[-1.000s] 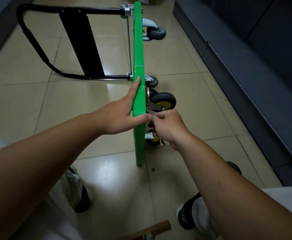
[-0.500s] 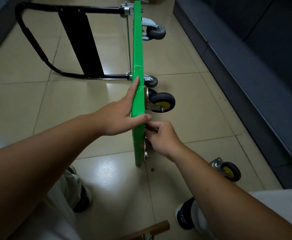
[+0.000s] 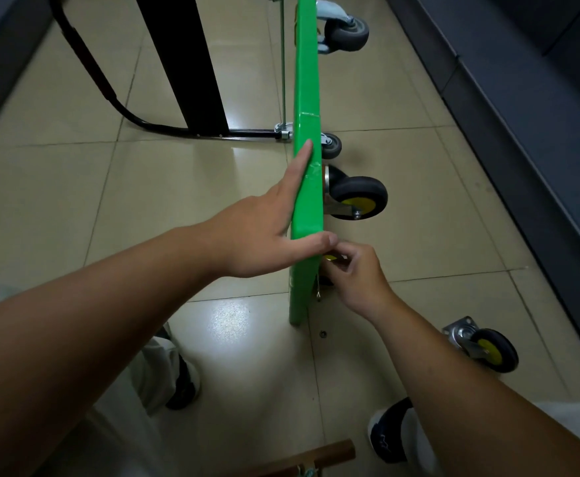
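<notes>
Pinching with the right hand (image 3: pixel 357 280), fingers curled tight on a small part (image 3: pixel 331 258) with a yellow patch, hard against the underside of the deck (image 3: pixel 307 201); too hidden to name. Bracing with the left hand (image 3: pixel 264 232): thumb laid over the top edge just above that pinch, fingers straight along the left face, flat rather than clenched.

Much as half a second ago for both hands. Unlike a second ago, though: then a caster (image 3: pixel 484 346) under the right hand at the deck, now lying loose on the floor (image 3: pixel 213 201) off to the right, well apart from the deck.

Standing on one long edge on the tiles, straight ahead of the person; long axis running directly away, up the view; underside turned right, top face turned left. On that underside, just beyond the hands, a yellow-hubbed wheel (image 3: pixel 357 197); farther off, grey wheels (image 3: pixel 347 32). Out to the left, the black handle (image 3: pixel 85 63). By the deck's near end, a small dark fastener (image 3: pixel 323 333) on the tiles.

On the right shoe (image 3: pixel 385 438), a pale mark, too small to read.
</notes>
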`<state>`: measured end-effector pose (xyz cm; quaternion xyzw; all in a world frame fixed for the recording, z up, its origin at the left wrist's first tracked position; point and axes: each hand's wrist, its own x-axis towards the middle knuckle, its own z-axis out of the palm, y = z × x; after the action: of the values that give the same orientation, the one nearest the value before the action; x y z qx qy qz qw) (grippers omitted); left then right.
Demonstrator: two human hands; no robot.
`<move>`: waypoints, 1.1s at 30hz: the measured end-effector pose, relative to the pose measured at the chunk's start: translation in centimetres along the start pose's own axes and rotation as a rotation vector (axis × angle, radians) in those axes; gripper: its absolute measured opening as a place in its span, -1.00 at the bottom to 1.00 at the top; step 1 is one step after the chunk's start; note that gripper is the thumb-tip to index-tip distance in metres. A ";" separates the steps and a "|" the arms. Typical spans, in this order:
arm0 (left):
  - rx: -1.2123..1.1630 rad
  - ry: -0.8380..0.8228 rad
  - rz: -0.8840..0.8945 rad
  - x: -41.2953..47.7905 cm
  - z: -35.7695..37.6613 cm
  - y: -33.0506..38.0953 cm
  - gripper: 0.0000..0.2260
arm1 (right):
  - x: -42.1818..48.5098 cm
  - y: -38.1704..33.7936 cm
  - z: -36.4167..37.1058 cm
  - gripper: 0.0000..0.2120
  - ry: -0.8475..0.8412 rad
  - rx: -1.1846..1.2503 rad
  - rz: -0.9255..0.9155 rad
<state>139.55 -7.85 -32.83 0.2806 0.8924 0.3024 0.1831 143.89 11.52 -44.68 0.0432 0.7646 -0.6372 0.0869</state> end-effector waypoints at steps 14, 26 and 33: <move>0.005 -0.008 -0.005 -0.1 0.0 0.1 -0.04 | -0.9 2.0 -0.3 -0.74 0.017 -0.482 0.018; 0.017 -0.011 -0.045 -0.5 -0.1 0.8 -0.01 | -3.5 -2.8 -1.8 -0.84 0.200 -0.401 0.415; 0.024 -0.023 -0.039 -0.9 0.0 0.9 0.01 | -2.7 -9.1 0.0 -0.82 0.181 -0.288 0.235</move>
<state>140.55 -7.79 -32.14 0.2688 0.8990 0.2850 0.1956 144.94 9.91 -35.38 0.1762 0.8422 -0.5003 0.0967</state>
